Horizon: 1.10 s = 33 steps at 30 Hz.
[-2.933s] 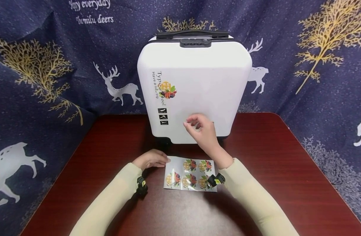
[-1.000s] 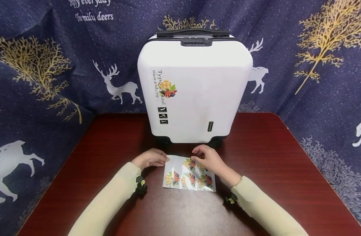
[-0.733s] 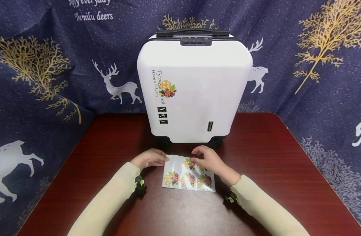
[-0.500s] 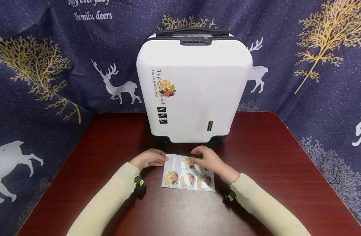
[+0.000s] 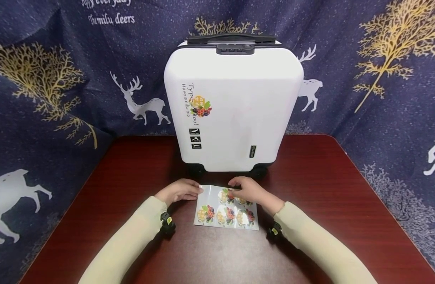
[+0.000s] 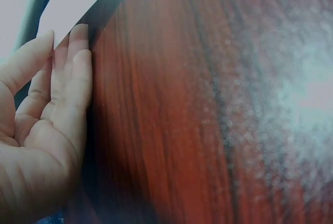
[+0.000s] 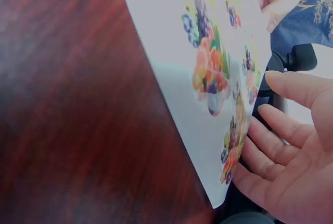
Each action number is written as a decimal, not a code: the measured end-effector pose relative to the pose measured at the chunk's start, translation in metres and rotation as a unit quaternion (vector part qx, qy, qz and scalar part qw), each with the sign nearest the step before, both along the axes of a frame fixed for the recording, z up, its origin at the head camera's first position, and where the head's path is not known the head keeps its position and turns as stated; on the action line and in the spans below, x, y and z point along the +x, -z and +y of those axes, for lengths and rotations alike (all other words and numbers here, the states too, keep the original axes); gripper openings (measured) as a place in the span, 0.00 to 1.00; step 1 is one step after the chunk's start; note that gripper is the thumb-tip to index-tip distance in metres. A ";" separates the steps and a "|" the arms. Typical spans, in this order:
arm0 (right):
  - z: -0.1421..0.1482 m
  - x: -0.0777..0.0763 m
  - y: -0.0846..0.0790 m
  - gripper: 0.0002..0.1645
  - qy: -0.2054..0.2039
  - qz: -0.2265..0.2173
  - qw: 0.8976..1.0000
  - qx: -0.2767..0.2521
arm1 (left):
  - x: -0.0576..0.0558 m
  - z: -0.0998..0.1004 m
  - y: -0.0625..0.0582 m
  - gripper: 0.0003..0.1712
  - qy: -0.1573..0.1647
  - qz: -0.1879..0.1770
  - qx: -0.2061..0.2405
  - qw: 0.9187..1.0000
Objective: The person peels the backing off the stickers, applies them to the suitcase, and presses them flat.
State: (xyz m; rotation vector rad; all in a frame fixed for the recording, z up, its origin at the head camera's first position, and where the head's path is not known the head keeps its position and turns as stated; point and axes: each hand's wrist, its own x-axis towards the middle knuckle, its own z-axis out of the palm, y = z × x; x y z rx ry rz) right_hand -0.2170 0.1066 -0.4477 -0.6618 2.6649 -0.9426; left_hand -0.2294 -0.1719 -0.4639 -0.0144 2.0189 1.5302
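Navy fabric printed with white deer and gold trees (image 5: 96,51) spans the left, far and right sides of the dark red wood-grain table (image 5: 310,177). The left hand (image 5: 180,190) pinches the far left corner of a glossy white rectangular sheet of fruit-print stickers (image 5: 208,197), lying between the two hands. Beyond its far edge, an upright white hard-shell suitcase with black trim (image 5: 235,106) blocks the far side. The right hand (image 5: 251,190), thumb and fingers spread apart, is at the sheet's far edge, right of centre, partly hiding the stickers.
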 end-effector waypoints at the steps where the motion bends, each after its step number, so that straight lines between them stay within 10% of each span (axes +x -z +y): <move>1: 0.000 -0.001 0.000 0.22 0.000 -0.001 1.000 0.000 | 0.000 0.000 0.001 0.13 0.000 0.001 0.001 1.000; 33: -0.005 -0.005 0.005 0.09 0.003 -0.009 1.000 -0.014 | 0.000 -0.005 0.002 0.11 0.012 0.002 0.020 1.000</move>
